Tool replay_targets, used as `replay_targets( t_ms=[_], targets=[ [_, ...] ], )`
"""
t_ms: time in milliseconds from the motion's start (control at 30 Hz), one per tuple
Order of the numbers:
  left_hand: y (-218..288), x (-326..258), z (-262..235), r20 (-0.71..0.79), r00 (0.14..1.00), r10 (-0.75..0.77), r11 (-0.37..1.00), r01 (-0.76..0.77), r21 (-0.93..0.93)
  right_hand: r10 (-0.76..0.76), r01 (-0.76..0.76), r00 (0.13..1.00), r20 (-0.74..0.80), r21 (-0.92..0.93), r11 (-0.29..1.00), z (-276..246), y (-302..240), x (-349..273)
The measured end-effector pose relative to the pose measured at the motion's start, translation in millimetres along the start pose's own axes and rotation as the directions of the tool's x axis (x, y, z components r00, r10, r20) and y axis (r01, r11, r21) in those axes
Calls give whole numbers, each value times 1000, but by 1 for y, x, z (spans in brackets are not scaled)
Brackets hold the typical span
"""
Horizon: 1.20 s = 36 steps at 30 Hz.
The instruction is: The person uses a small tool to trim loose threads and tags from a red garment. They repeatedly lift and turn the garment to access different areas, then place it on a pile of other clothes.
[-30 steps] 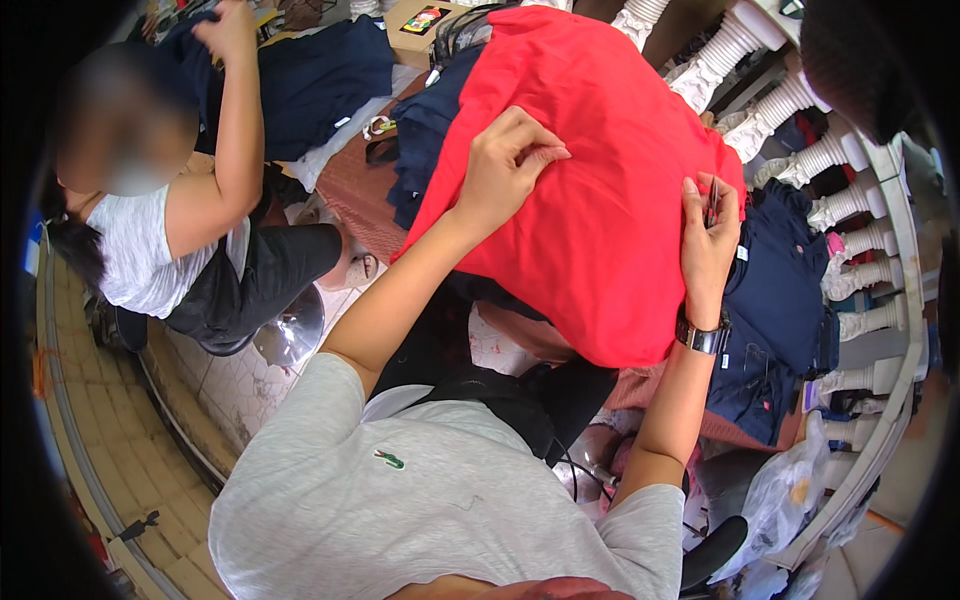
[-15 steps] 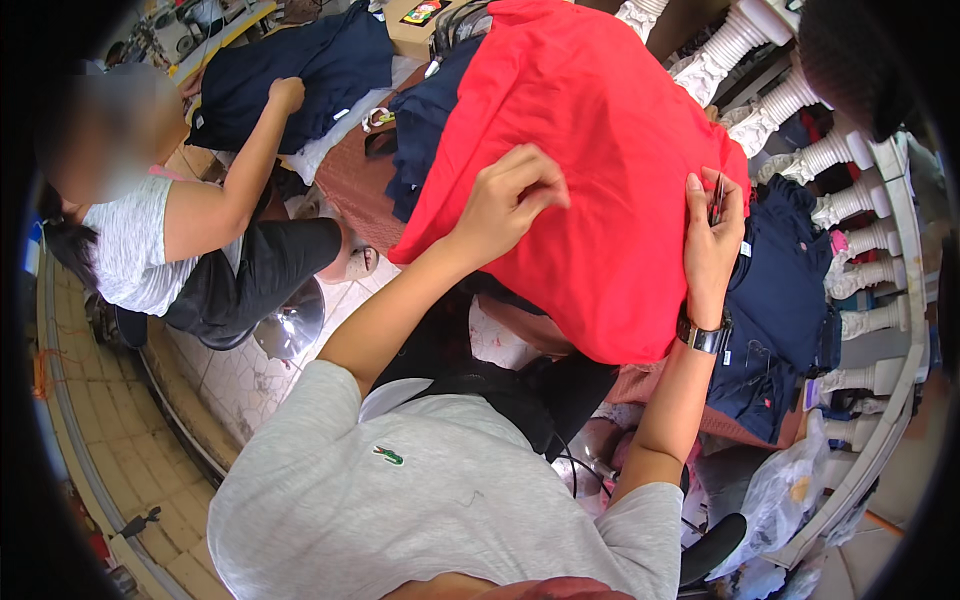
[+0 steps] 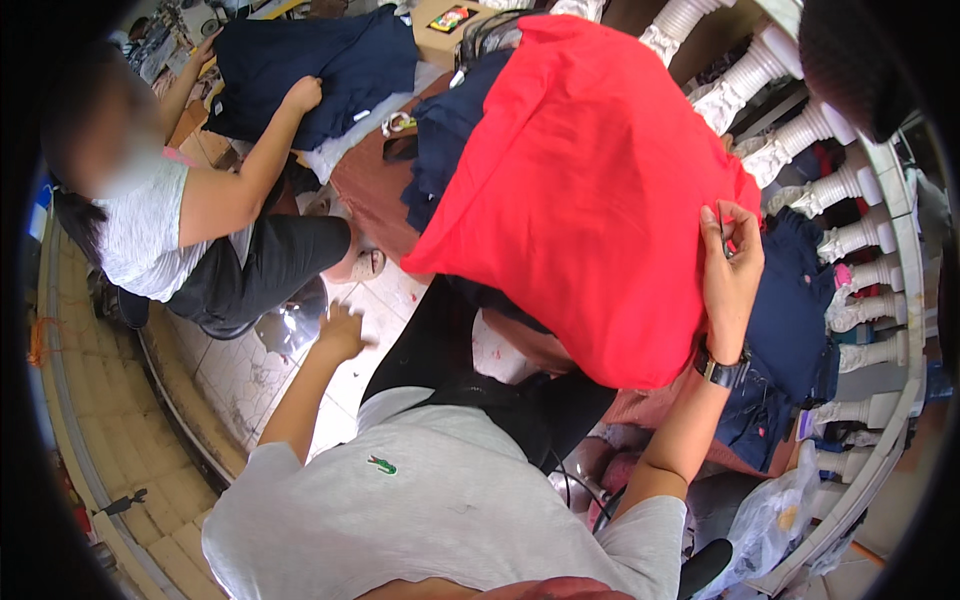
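Observation:
A large red garment (image 3: 590, 200) lies spread in front of me, over dark navy cloth and a brown-covered surface. At its right edge, my right hand (image 3: 735, 265) is closed around a small, thin, dark metal tool (image 3: 725, 238); most of the tool is hidden by the fingers. The thumb and fingertips touch or nearly touch the red cloth. Away from the garment, my left hand (image 3: 343, 335) hangs above the tiled floor, holding nothing. Its fingers are apart and slightly blurred.
A co-worker at the left handles a navy garment (image 3: 320, 75) on a table. Folded navy clothes (image 3: 785, 320) are stacked at the right, beside a railing of white balusters (image 3: 835, 240). A cardboard box (image 3: 440, 40) stands at the back; a clear plastic bag (image 3: 765, 510) hangs lower right.
My left hand has left the space over the red garment and swung down and left, its fingers spreading. My right hand stays at the garment's right edge, tool in hand.

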<state>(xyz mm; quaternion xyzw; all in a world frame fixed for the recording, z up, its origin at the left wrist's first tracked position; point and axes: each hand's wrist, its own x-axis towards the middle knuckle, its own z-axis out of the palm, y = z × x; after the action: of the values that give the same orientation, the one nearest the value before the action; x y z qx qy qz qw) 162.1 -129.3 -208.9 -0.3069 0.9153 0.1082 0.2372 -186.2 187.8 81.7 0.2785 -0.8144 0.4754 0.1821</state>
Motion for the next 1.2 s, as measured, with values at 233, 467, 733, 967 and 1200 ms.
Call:
replay_targets(
  t_ms=[233, 467, 733, 967, 1200],
  targets=[
    [117, -23, -168, -726, 684, 67, 443, -673, -593, -407, 450, 873, 269, -121, 885, 39, -91, 79],
    [149, -72, -139, -931, 248, 269, 219, -957, -191, -527, 600, 800, 289, -339, 725, 130, -80, 165],
    [153, -61, -139, -928, 248, 280, 224, -956, -188, -242, 664, 708, 664, -508, 549, 244, -94, 167],
    [98, -52, -178, -996, 86, 30, 331, -941, -71, -620, 548, 785, -23, -442, 710, 178, -93, 228],
    [119, -81, -190, -963, 146, 225, 37, -989, -141, -476, 567, 815, 330, -285, 773, 157, -79, 213]
  ],
)
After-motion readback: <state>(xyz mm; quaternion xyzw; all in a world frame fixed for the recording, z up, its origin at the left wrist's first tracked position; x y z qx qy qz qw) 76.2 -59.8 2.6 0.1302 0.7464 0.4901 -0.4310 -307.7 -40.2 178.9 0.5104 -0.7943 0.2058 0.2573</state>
